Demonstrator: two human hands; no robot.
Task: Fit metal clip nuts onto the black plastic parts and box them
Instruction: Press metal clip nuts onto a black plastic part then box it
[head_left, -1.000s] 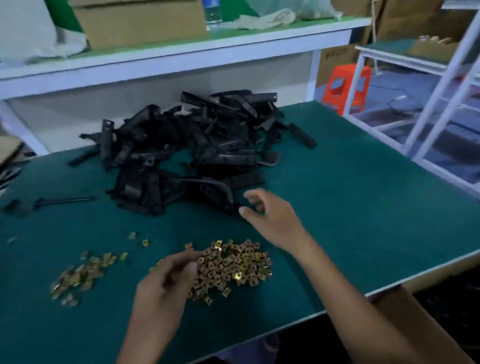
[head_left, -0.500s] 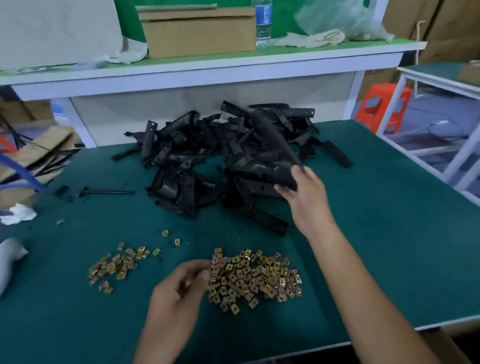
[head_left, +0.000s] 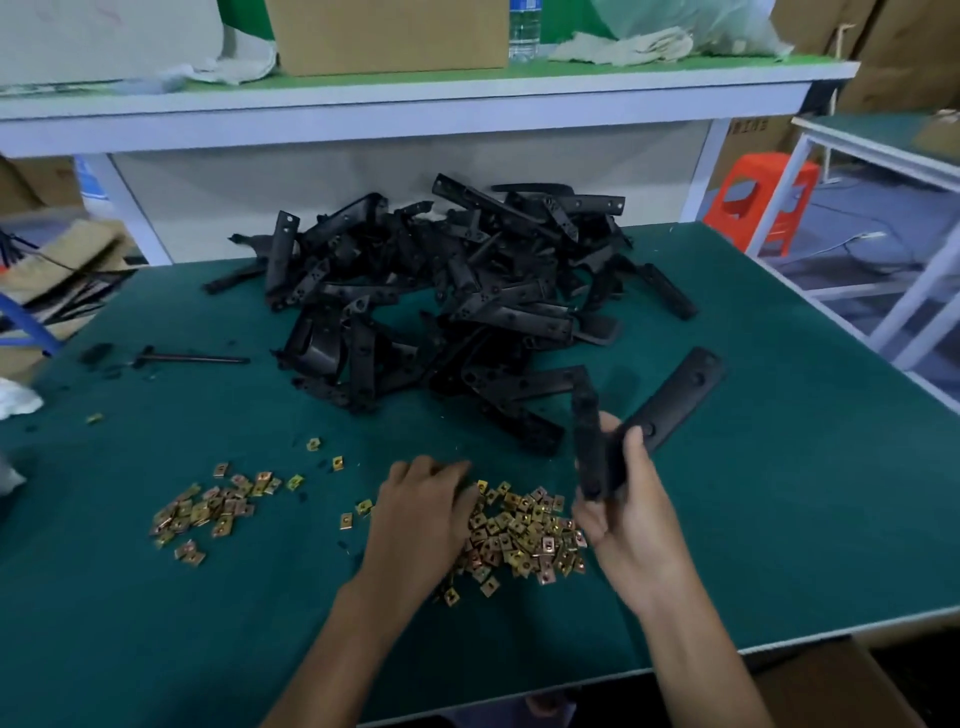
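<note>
right hand (head_left: 634, 525) grips a black plastic part (head_left: 675, 395); left hand (head_left: 421, 514) lies on the clip nuts (head_left: 524, 535), can't tell if it's pinching any.

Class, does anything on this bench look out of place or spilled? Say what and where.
Stray clip nuts lie between the left nut pile and right nut pile; one sits alone far left. A thin black rod lies apart from the black parts heap.

head cam | worn, over table (head_left: 779, 519) near edge | faces forward and down | close range | single view
</note>
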